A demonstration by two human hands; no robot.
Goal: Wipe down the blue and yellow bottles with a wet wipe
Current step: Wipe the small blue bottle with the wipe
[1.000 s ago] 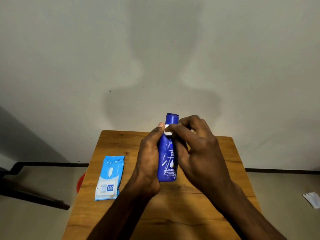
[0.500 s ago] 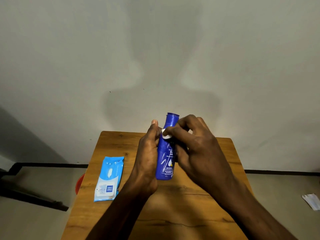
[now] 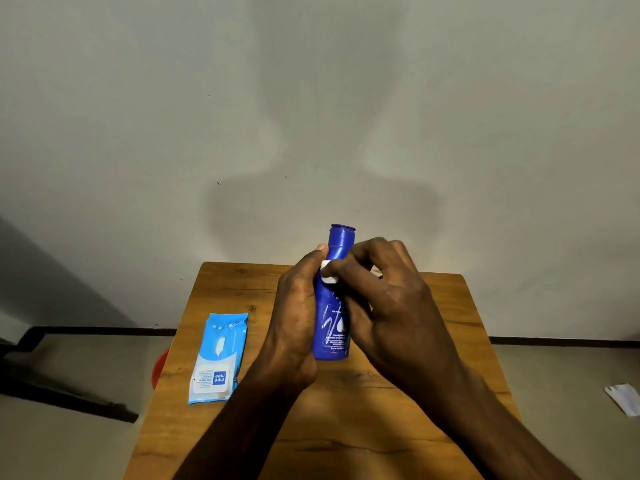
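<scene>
Head view, blue bottle (image 3: 334, 306) tilted (wipe (image 3: 326, 274) lower)

Bottle (image 3: 333, 317): deep blue, white print. Wipe (image 3: 327, 274): white. Wipes pack (image 3: 219, 357): light blue, white label, blue square. Table (image 3: 398, 403): orange-brown woodgrain.

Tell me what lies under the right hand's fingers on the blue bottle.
A white wet wipe, pressed against the blue bottle by the right hand. Most of the wipe is covered.
</scene>
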